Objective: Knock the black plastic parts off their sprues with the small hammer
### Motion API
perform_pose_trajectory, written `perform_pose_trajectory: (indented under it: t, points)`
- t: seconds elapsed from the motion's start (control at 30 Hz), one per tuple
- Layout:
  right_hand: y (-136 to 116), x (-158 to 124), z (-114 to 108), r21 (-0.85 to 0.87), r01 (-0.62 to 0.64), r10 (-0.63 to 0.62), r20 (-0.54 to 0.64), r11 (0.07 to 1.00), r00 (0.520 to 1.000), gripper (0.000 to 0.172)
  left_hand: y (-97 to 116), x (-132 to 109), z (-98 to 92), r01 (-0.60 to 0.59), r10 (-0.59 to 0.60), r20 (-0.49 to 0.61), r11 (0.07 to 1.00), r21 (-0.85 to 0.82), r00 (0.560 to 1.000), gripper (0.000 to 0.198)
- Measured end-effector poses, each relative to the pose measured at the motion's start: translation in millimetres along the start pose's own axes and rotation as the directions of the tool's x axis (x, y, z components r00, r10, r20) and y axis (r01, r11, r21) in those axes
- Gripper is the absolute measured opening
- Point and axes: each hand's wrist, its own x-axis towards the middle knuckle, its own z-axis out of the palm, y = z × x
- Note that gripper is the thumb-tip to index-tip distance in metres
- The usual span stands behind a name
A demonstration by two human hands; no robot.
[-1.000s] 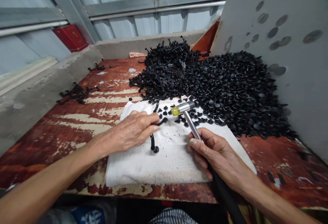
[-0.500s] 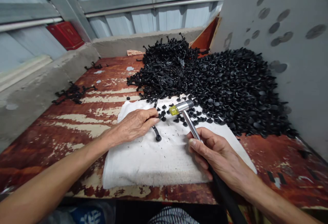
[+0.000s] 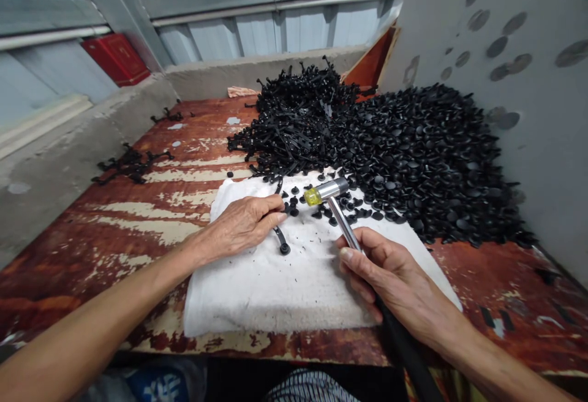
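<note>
Hammer (image 3: 345, 225) clasped in your right hand (image 3: 390, 279), toward four o'clock, lower end cut off by the frame — black strip (image 3: 280, 235) pinched in your left hand (image 3: 243, 221), toward eight o'clock, partly hidden by it, round end over white cloth (image 3: 275, 298) at six.

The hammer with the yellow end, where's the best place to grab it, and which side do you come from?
Probably by its long black handle, coming from the person's near right side. The handle slants down that way, while the silver head and yellow end point away over the cloth.
</note>
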Motion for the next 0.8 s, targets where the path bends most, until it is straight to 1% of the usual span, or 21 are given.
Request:
perform_pose_trajectory:
  t: [0.17,0.23,0.27,0.3,0.33,0.37,0.43,0.47,0.5,0.53,0.6,0.63,0.67,0.73,0.77,0.8]
  points:
    - [0.3,0.6,-0.5,-0.026,-0.001,0.000,-0.007,1.000,1.000,0.033,0.3,0.5,0.5,-0.017,0.017,-0.007,1.000,0.022,1.000,0.025]
    - [-2.5,-0.1,-2.1,-0.126,0.042,-0.045,-0.021,0.991,0.999,0.033,1.3,0.6,-0.2,-0.021,0.021,-0.015,0.999,0.034,1.000,0.025]
    - [-4.5,-0.2,-3.1,-0.214,0.086,-0.096,-0.040,0.973,0.995,0.031,1.9,0.5,-0.7,-0.019,0.020,-0.018,0.999,0.041,1.000,0.025]
    - [-6.7,0.1,-4.3,-0.319,0.140,-0.167,-0.059,0.938,0.984,0.029,2.4,0.4,-1.1,-0.016,0.017,-0.018,0.999,0.045,1.000,0.026]
    - [-8.8,1.1,-5.6,-0.427,0.206,-0.258,-0.067,0.881,0.964,0.030,2.8,0.3,-1.5,-0.014,0.015,-0.016,0.999,0.047,1.000,0.027]
    - [-10.4,2.6,-7.0,-0.526,0.274,-0.356,-0.059,0.805,0.933,0.035,3.2,0.2,-1.6,-0.012,0.013,-0.014,0.999,0.048,1.000,0.027]
    - [-11.9,7.1,-9.8,-0.666,0.406,-0.543,0.001,0.626,0.840,0.048,3.8,0.0,-1.6,0.000,0.001,-0.015,0.999,0.053,1.000,0.027]
    - [-11.8,9.7,-11.4,-0.718,0.447,-0.599,0.051,0.534,0.799,0.053,4.2,0.0,-1.4,0.011,-0.010,-0.019,0.998,0.059,1.000,0.027]
    - [-11.4,12.2,-13.0,-0.767,0.464,-0.625,0.106,0.444,0.774,0.056,4.5,0.1,-1.3,0.022,-0.021,-0.023,0.998,0.066,1.000,0.027]
    - [-10.8,14.3,-14.7,-0.811,0.460,-0.621,0.160,0.360,0.768,0.059,5.0,0.3,-1.2,0.030,-0.029,-0.024,0.997,0.071,0.999,0.028]
    - [-9.9,17.0,-17.6,-0.876,0.430,-0.573,0.242,0.218,0.783,0.062,6.0,0.9,-1.4,0.034,-0.033,-0.021,0.997,0.073,0.999,0.028]
    - [-9.7,17.5,-18.7,-0.891,0.420,-0.556,0.264,0.171,0.788,0.063,6.4,1.2,-1.6,0.033,-0.031,-0.021,0.997,0.072,0.999,0.028]
    - [-9.6,17.5,-19.4,-0.895,0.421,-0.563,0.275,0.145,0.779,0.064,6.7,1.4,-1.9,0.034,-0.032,-0.024,0.997,0.073,0.999,0.028]
    - [-9.5,17.3,-20.0,-0.889,0.434,-0.616,0.262,0.146,0.743,0.067,6.8,1.8,-2.1,0.047,-0.045,-0.025,0.996,0.080,0.999,0.028]
    - [-9.6,17.3,-19.9,-0.886,0.437,-0.630,0.252,0.154,0.734,0.069,6.7,1.8,-2.1,0.053,-0.051,-0.026,0.995,0.081,0.998,0.027]
    - [-9.9,17.6,-19.7,-0.887,0.434,-0.622,0.253,0.157,0.741,0.070,6.3,1.9,-1.8,0.055,-0.053,-0.027,0.995,0.079,0.998,0.027]
